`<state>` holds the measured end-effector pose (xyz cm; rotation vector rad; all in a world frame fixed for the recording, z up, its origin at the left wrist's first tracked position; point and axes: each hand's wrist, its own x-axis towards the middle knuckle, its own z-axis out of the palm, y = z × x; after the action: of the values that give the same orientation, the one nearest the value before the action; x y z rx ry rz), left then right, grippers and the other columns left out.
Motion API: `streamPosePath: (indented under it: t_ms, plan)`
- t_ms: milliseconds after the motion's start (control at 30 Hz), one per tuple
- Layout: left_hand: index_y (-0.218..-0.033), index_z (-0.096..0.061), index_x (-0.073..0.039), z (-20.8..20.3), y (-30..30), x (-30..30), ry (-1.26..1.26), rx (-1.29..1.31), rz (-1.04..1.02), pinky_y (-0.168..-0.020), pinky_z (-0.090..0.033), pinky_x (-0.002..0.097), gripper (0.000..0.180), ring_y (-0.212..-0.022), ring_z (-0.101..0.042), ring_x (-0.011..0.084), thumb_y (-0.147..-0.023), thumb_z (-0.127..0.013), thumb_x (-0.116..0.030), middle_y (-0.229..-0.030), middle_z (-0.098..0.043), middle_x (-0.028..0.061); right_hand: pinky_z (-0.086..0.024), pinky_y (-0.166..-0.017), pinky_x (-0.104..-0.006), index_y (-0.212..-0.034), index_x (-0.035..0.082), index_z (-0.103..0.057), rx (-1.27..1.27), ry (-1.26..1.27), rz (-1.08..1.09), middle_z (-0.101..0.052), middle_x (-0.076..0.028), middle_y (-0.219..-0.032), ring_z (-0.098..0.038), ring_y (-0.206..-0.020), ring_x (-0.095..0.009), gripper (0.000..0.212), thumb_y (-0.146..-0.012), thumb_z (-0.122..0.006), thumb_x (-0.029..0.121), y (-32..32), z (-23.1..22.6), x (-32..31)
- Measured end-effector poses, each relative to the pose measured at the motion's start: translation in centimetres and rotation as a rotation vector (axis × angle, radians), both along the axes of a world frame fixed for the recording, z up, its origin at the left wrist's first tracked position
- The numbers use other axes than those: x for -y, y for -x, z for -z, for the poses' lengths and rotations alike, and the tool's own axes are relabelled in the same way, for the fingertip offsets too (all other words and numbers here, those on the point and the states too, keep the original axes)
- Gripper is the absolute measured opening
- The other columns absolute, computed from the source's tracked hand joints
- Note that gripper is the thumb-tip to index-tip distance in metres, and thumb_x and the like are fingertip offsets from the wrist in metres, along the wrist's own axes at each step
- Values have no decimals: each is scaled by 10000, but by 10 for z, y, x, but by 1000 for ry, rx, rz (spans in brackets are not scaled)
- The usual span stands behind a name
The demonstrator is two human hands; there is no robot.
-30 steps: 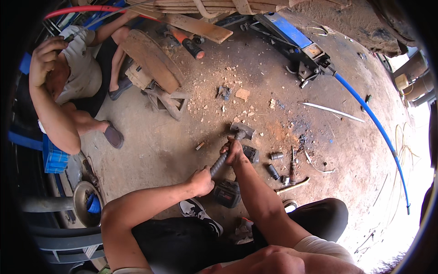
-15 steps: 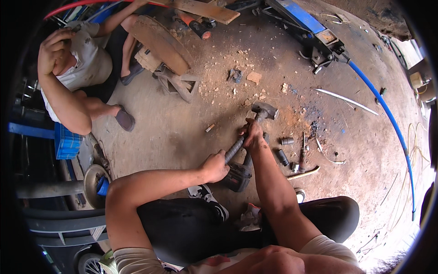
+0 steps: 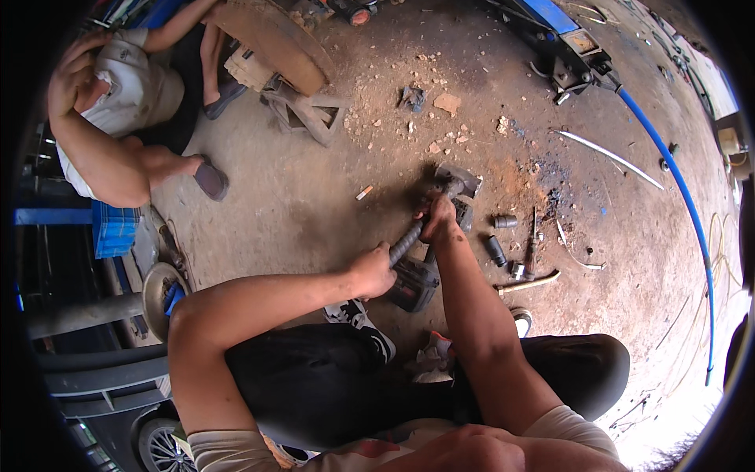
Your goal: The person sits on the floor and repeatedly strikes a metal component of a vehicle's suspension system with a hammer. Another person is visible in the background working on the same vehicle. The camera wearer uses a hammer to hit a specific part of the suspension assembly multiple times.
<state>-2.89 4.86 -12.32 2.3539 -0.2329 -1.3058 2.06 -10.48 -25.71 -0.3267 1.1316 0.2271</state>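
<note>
A sledgehammer (image 3: 406,242) with a grey, wrapped-looking handle lies slantwise before me, its blunt metal head at the far right end. My left hand (image 3: 373,271) is closed round the near end of the handle. Close behind the head, my right hand (image 3: 438,218) grips the handle too. Under the hammer, between my hands and partly covered, is a dark cordless power tool (image 3: 414,285) with a bulky battery base. Two black sockets (image 3: 495,250) lie on the floor to the right of my right hand, beside a slim bar-like tool (image 3: 533,240).
At the far left sits a person (image 3: 134,86) beside a large brown curved piece (image 3: 275,39) on a metal stand (image 3: 311,119). Broken chips (image 3: 447,103) litter the floor ahead. A blue-handled jack (image 3: 582,43) stands far right; a curved tan rod (image 3: 528,283) lies nearer.
The view has shifted, so floor things appear higher and slightly rightward. Both hands keep their hold on the sledgehammer, which has come slightly nearer relative to the floor.
</note>
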Motion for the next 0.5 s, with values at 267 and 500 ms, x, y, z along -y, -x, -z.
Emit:
streamPosePath:
  t_ms: [267,500]
  plan:
    - [-1008,-369,37,3,0,0,-2,1,6,-317,-414,393,270,-341,-521,275,-814,-510,-86,-540,-520,165,-320,-382,-256,-710,145,-399,9,-6,-4,-352,18,-534,-340,-410,-121,176,-854,-500,158,0,5,0]
    - [-1016,-371,38,0,0,0,-22,-4,11,-324,-422,399,281,-348,-527,281,-807,-509,-91,-546,-528,170,-362,-410,-316,-788,100,-476,5,-5,0,-390,-39,-556,-371,-437,-178,105,-842,-527,174,-1,18,0]
